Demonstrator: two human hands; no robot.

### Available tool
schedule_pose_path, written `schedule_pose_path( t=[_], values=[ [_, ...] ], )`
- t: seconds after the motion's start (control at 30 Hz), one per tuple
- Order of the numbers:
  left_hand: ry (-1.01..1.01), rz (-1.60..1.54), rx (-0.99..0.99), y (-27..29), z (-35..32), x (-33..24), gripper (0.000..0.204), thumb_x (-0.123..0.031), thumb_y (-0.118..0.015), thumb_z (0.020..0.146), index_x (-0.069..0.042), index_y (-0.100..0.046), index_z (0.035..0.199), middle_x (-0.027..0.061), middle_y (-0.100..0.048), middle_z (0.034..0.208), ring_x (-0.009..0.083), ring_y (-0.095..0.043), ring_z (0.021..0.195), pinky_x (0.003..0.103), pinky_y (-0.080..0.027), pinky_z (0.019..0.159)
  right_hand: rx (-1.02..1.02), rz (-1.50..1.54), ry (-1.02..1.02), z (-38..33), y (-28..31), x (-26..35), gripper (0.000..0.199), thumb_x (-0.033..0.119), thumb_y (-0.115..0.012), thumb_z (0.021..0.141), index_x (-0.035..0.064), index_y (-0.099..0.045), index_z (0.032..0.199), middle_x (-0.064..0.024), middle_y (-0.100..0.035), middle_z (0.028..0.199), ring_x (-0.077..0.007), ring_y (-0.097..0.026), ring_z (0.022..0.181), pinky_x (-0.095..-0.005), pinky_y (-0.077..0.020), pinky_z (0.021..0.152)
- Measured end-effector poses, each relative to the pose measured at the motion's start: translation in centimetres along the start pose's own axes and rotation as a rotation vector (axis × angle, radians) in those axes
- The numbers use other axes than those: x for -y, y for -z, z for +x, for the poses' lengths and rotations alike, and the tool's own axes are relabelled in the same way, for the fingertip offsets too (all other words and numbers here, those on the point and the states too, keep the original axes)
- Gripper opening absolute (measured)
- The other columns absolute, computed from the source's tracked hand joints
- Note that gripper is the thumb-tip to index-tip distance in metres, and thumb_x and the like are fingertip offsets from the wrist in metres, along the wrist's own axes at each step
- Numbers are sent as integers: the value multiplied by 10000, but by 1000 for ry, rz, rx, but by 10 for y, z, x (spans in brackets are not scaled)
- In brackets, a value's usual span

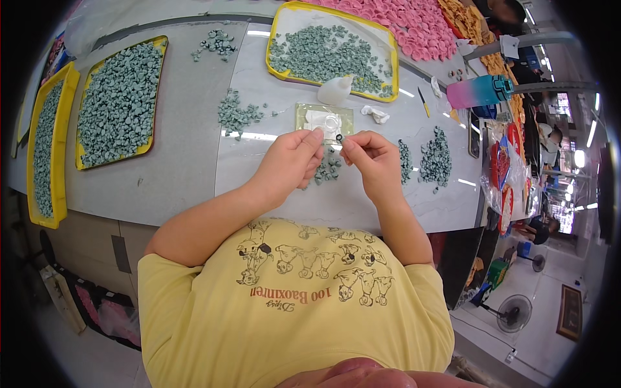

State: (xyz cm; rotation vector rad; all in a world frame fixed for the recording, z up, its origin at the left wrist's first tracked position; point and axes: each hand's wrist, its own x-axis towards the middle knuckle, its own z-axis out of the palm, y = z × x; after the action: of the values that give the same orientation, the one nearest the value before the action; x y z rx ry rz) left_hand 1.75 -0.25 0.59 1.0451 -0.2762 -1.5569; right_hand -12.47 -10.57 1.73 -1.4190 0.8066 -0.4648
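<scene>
Over the table's near middle, my right hand (373, 159) pinches a small dark green piece (339, 138) between thumb and fingertips. Just left of it, my left hand (292, 160) is closed, thumb against curled forefinger; what it holds, if anything, is hidden. Beyond my fingertips lies a square, yellowish see-through plate (347, 115) with a white patch on it. A white squeeze bottle (334, 90) tilts at the plate's far edge. Beneath and between my hands is a small heap of grey-green pieces (330, 167), partly covered by my left hand.
Yellow trays of green pieces stand at far middle (269, 63), left (152, 143) and far left (58, 216). Loose piles (238, 112) (436, 157) lie either side. A crumpled tissue (375, 114), a yellow-handled knife (424, 102) and a pink-blue drinking bottle (475, 92) lie rightward.
</scene>
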Motion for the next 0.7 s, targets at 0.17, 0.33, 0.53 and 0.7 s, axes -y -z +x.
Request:
schedule_pose_path(
  t=[0.17,0.33,0.53,0.7],
  values=[
    [11,-26,17,-3,-2,-1,318,-324,-429,935,-61,-466,760,-52,-359,584,36,-266,454,210,-219,384,-40,-394,500,1,-3,-9,71,-28,-645,743,-14,-619,807,-55,-607,724,-109,-560,645,-215,-433,571],
    [8,-31,29,-4,-2,0,300,-305,-418,941,-58,-478,782,-53,-364,594,31,-262,461,203,-212,388,-137,-642,790,-1,-15,-1,156,-72,-674,653,2,-628,782,-66,-600,716,-145,-563,598,-227,-434,521],
    [8,-36,43,-3,-2,0,285,-291,-417,941,-55,-486,797,-55,-363,598,28,-257,460,200,-207,389,-126,-771,975,2,-12,-2,213,-86,-686,610,4,-632,796,-62,-580,705,-166,-543,584,-248,-429,499],
    [-31,55,-8,-4,-3,0,300,-284,-436,935,-53,-499,754,-43,-412,591,32,-296,457,203,-242,395,-89,-797,1045,2,-15,-2,243,-100,-687,583,-6,-628,799,-64,-553,690,-180,-526,589,-264,-417,494]
  ],
)
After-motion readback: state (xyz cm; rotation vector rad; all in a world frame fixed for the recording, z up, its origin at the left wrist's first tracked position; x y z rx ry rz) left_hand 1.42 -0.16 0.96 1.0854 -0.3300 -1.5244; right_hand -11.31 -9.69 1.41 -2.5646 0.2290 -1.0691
